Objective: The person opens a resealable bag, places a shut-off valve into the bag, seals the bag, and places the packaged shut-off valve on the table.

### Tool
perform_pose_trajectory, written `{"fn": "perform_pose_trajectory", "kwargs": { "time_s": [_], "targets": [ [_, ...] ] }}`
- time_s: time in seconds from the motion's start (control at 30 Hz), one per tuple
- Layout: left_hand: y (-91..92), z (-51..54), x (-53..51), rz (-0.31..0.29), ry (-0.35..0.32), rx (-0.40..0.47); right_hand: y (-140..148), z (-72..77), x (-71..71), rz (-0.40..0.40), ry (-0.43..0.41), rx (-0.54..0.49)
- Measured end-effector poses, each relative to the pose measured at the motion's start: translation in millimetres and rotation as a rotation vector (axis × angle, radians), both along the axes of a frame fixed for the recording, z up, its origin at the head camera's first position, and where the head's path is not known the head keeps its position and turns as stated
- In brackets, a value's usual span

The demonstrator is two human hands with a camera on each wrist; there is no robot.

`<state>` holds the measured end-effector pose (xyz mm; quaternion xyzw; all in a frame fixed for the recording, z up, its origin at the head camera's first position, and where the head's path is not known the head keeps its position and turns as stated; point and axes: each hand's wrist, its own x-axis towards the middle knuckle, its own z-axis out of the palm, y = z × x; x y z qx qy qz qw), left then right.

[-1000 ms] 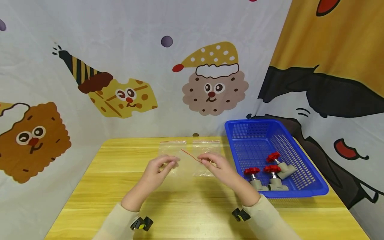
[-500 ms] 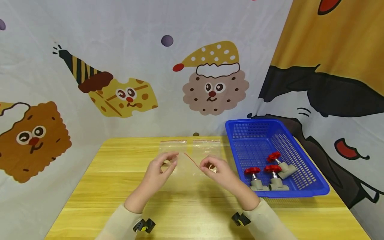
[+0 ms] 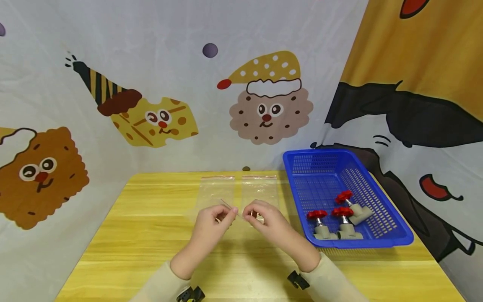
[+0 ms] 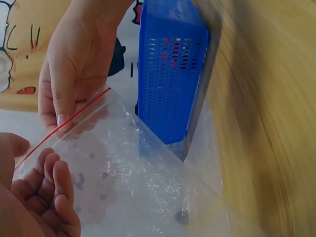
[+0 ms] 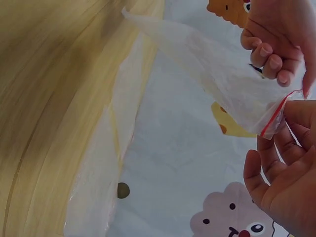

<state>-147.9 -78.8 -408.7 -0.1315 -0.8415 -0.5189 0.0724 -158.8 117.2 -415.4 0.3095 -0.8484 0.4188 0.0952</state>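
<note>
A clear zip bag [image 4: 138, 163] with a red strip along its mouth is held up between both hands. My right hand [image 3: 269, 218] pinches the mouth edge between thumb and fingers, the bag [image 5: 232, 84] hanging away from it in the right wrist view. At the other end of that edge, my left hand [image 3: 211, 222] has thumb and forefinger together on the bag's corner, its other fingers curled. The bag's see-through body is hard to make out in the head view, where only its thin edge shows near the fingertips.
Two more clear zip bags, a left one [image 3: 216, 188] and a right one [image 3: 259, 188], lie flat on the wooden table [image 3: 151, 218]. To the right stands a blue basket [image 3: 377, 243] holding three grey pipe valves [image 3: 348, 231] with red handwheels. A printed curtain [image 3: 170, 42] hangs behind.
My left hand has moved right to meet the bag's edge and closed its thumb and forefinger there. The right hand has shifted slightly left and down, still holding the bag.
</note>
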Motion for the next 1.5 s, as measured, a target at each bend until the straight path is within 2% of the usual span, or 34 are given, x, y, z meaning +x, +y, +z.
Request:
{"fn": "perform_pose_trajectory", "kwargs": {
  "time_s": [0.17,0.5,0.67,0.87,1.1,1.27,1.5],
  "targets": [
    [0.4,-0.7,-0.3,-0.011,-0.047,0.030,-2.2,1.3,3.3,-0.003,0.028,0.010],
    [-1.0,-2.6,-0.5,-0.008,-0.146,0.021,-3.9,-3.4,4.1,-0.018,-0.040,-0.012],
    [-0.8,-3.2,-1.3,-0.037,-0.177,0.011,-5.2,-5.1,5.9,-0.007,-0.057,-0.007],
    [-1.0,-2.6,0.5,-0.072,-0.156,-0.055,-7.6,-7.4,6.7,-0.064,-0.085,-0.014],
    [1.1,2.0,2.6,-0.026,-0.082,-0.170,-9.1,-9.8,7.8,-0.148,-0.101,-0.013],
    [2.8,4.6,3.3,-0.016,-0.067,-0.203,-11.9,-9.8,9.1,-0.190,-0.129,-0.046],
    [3.3,2.3,1.9,-0.013,-0.054,-0.248,-12.9,-11.1,9.4,-0.222,-0.172,-0.070]
  ]
}}
